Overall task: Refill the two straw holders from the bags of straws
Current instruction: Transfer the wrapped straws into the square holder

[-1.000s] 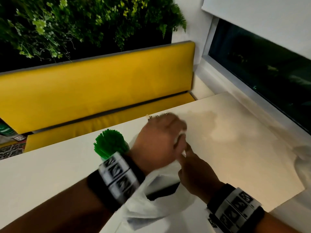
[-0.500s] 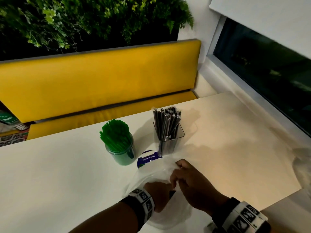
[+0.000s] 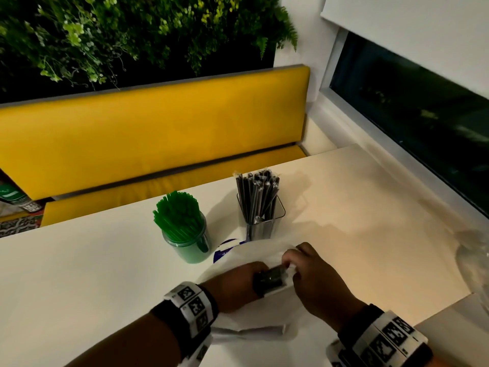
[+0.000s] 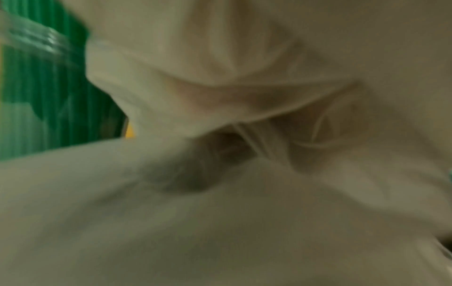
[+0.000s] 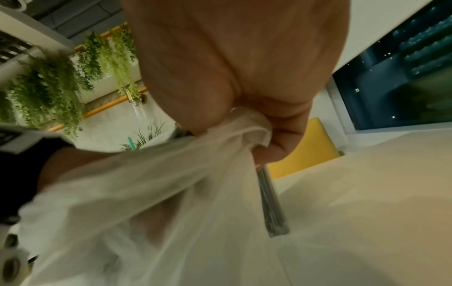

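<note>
Straws (image 3: 270, 278), a dark bundle, sit gripped in the left hand (image 3: 238, 284) inside the bag (image 3: 254, 254); the right hand (image 3: 312, 276) pinches its rim. Draw them out straight, holding the mouth wide.

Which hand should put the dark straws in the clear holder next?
Probably the left hand: it already grips the dark straw bundle inside the white bag. The right hand only pinches the bag's edge, holding it open near the clear holder.

left hand (image 3: 235, 284) fingers hidden inside bag (image 3: 264, 252) (blurred)
</note>
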Action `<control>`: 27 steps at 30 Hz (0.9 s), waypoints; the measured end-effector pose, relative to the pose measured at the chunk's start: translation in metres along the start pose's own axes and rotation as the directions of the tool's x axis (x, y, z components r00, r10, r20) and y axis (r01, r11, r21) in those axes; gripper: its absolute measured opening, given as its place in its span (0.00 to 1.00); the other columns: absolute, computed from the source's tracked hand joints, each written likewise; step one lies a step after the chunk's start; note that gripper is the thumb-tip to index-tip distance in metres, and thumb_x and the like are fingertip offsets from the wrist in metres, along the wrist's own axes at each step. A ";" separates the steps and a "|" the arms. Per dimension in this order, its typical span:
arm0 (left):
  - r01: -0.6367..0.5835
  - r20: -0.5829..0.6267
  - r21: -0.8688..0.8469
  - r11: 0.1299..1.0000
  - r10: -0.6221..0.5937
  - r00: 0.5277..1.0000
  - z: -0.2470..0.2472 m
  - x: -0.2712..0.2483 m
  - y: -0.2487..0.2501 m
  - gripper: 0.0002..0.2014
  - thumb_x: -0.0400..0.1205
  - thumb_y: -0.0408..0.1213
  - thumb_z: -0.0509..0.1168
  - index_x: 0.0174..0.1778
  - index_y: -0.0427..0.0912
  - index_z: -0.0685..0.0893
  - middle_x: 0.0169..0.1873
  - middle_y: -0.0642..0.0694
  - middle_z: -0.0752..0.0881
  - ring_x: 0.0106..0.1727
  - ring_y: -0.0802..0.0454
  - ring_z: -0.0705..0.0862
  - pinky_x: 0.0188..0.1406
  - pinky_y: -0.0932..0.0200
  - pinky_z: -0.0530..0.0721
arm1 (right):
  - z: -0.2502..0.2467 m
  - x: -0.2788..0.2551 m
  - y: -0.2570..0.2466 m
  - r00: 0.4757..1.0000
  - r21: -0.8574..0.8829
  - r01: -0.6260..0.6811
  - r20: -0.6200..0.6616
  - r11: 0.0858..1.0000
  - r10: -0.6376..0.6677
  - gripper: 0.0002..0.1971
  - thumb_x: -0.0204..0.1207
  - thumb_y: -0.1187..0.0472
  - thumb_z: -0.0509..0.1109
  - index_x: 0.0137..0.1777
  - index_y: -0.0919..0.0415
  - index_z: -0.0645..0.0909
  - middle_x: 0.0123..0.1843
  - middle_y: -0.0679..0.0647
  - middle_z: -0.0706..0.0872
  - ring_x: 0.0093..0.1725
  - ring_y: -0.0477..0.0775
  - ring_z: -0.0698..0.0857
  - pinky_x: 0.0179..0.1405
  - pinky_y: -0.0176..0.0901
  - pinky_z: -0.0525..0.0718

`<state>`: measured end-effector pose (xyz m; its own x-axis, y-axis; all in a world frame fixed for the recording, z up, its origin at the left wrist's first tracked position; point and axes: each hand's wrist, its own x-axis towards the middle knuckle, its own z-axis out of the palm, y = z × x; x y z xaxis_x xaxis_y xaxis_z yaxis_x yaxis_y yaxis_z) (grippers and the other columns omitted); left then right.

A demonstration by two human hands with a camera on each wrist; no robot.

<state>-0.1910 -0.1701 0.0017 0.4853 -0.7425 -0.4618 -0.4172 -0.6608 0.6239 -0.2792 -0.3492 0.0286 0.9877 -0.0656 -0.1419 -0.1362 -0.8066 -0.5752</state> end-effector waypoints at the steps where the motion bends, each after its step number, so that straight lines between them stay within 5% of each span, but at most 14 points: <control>1: -0.023 0.003 -0.016 1.000 0.023 1.000 -0.007 -0.003 0.003 0.11 0.83 0.47 0.66 0.60 0.53 0.82 0.54 0.52 0.87 0.54 0.54 0.82 0.57 0.61 0.75 | -0.001 0.001 -0.001 1.000 0.003 0.009 0.005 1.000 -0.009 0.16 0.74 0.71 0.61 0.47 0.44 0.73 0.46 0.41 0.69 0.36 0.47 0.74 0.35 0.42 0.74; 6: -0.074 0.054 -0.048 0.996 0.077 0.996 -0.029 -0.013 0.033 0.05 0.79 0.38 0.70 0.50 0.48 0.86 0.46 0.43 0.90 0.46 0.47 0.86 0.53 0.53 0.84 | -0.003 0.012 -0.004 0.997 0.101 0.076 0.024 0.992 -0.079 0.18 0.75 0.66 0.64 0.40 0.36 0.69 0.45 0.38 0.69 0.36 0.45 0.75 0.35 0.43 0.76; 8: -0.164 -0.031 -0.198 0.966 0.161 0.986 -0.050 -0.031 0.045 0.04 0.77 0.39 0.73 0.46 0.51 0.87 0.43 0.46 0.91 0.45 0.51 0.88 0.56 0.46 0.86 | -0.008 0.014 -0.001 0.999 0.067 0.011 0.029 0.998 -0.013 0.18 0.78 0.66 0.63 0.49 0.36 0.69 0.51 0.40 0.72 0.39 0.50 0.80 0.38 0.47 0.81; 10: -0.311 -0.202 -0.428 0.849 0.246 0.948 -0.081 -0.052 0.064 0.04 0.76 0.37 0.74 0.45 0.50 0.89 0.43 0.45 0.92 0.47 0.49 0.90 0.58 0.46 0.88 | -0.010 0.017 0.000 0.998 -0.103 -0.045 0.032 0.994 0.049 0.18 0.80 0.66 0.59 0.63 0.43 0.68 0.64 0.49 0.73 0.45 0.56 0.84 0.40 0.43 0.83; 13: -0.636 -0.650 -0.613 0.469 0.159 0.743 -0.132 -0.060 0.091 0.11 0.76 0.25 0.68 0.44 0.47 0.89 0.40 0.40 0.89 0.47 0.40 0.88 0.55 0.44 0.89 | -0.005 0.026 -0.002 0.995 -0.213 0.043 0.094 0.976 -0.024 0.26 0.81 0.63 0.56 0.77 0.44 0.60 0.81 0.58 0.64 0.59 0.68 0.84 0.51 0.58 0.87; 14: -0.708 -0.738 -0.602 0.369 0.082 0.670 -0.146 -0.054 0.095 0.11 0.77 0.24 0.67 0.45 0.45 0.87 0.40 0.40 0.88 0.46 0.39 0.87 0.53 0.41 0.88 | -0.002 0.030 -0.001 0.993 -0.228 0.075 0.106 0.971 -0.052 0.26 0.81 0.63 0.56 0.77 0.42 0.60 0.81 0.59 0.65 0.58 0.68 0.83 0.49 0.61 0.87; 16: -0.750 -0.792 -0.597 0.285 -0.065 0.607 -0.161 -0.031 0.098 0.08 0.79 0.23 0.67 0.45 0.42 0.83 0.39 0.41 0.86 0.45 0.39 0.87 0.53 0.40 0.87 | -0.007 0.036 -0.011 0.996 -0.334 0.051 0.086 0.941 -0.024 0.22 0.79 0.64 0.56 0.71 0.47 0.69 0.85 0.59 0.57 0.54 0.61 0.84 0.43 0.55 0.87; 21: -0.642 -0.753 -0.657 0.396 -0.305 0.583 -0.153 0.044 0.079 0.07 0.82 0.25 0.70 0.45 0.42 0.83 0.36 0.46 0.83 0.41 0.45 0.84 0.40 0.53 0.85 | -0.014 0.041 -0.023 0.991 -0.441 0.032 0.133 0.897 0.030 0.19 0.78 0.68 0.59 0.67 0.54 0.73 0.88 0.57 0.50 0.54 0.60 0.83 0.44 0.53 0.87; 25: -0.435 -0.744 -0.630 0.644 -0.339 0.576 -0.133 0.075 0.046 0.05 0.79 0.38 0.75 0.48 0.48 0.86 0.36 0.51 0.87 0.34 0.56 0.84 0.38 0.55 0.84 | -0.018 0.043 -0.022 0.992 -0.423 0.019 0.120 0.906 0.035 0.15 0.78 0.67 0.60 0.63 0.55 0.73 0.88 0.52 0.50 0.54 0.59 0.82 0.45 0.50 0.85; 27: -0.282 -0.733 -0.527 0.802 -0.261 0.628 -0.115 0.082 0.025 0.13 0.73 0.49 0.78 0.49 0.54 0.85 0.47 0.50 0.90 0.47 0.54 0.88 0.50 0.51 0.88 | -0.019 0.045 -0.021 0.993 -0.401 0.001 0.111 0.916 0.048 0.16 0.78 0.67 0.59 0.64 0.54 0.73 0.88 0.50 0.50 0.55 0.58 0.82 0.48 0.51 0.85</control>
<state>-0.0730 -0.2345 0.0520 0.9769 -0.2134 0.0091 -0.0664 -0.2629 0.9625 -0.2306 -0.3468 0.0498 0.9655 -0.0383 -0.2577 -0.0932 -0.9745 -0.2043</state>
